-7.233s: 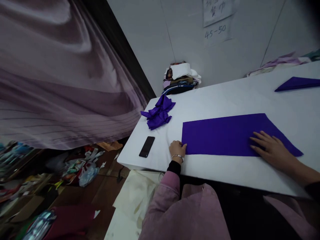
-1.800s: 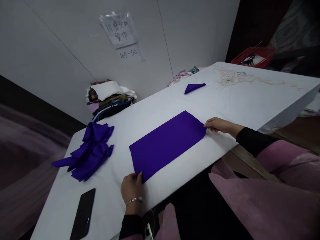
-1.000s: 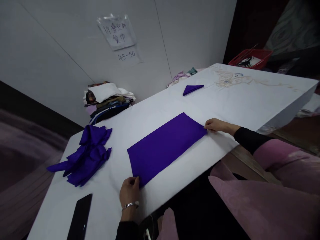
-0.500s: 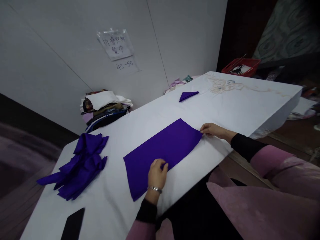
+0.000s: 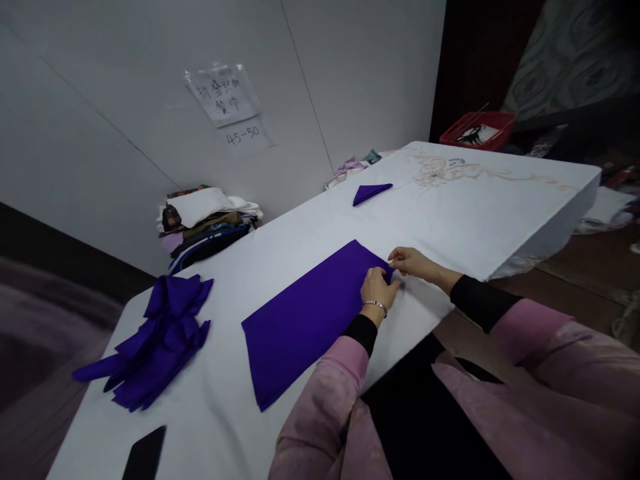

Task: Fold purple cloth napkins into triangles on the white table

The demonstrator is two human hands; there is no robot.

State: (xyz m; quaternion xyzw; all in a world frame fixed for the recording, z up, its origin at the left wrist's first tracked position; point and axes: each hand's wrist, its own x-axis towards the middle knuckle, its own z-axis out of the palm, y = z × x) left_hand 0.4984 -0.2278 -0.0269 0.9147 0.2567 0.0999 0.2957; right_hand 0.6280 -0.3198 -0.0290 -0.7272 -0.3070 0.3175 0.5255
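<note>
A purple cloth napkin (image 5: 305,313) lies folded into a flat rectangle, slanting across the white tablecloth in front of me. My right hand (image 5: 414,262) pinches its right-hand corner between thumb and fingertips. Close beside it, my left hand (image 5: 379,288) rests on the napkin's right end, fingers bent over the cloth and thumb apart. Part of that end is hidden beneath the left hand. Farther back lies another purple napkin (image 5: 371,193), folded into a small triangle.
A loose heap of purple napkins (image 5: 165,340) lies on the left of the white-covered table (image 5: 220,400), with a black phone-like slab (image 5: 145,455) nearer me. Folded clothes (image 5: 207,223) are stacked against the wall. A red basket (image 5: 477,130) stands beyond the far end.
My left hand has slid right along the napkin, from its near edge to its right end beside my right hand. The right hand stays at the corner.
</note>
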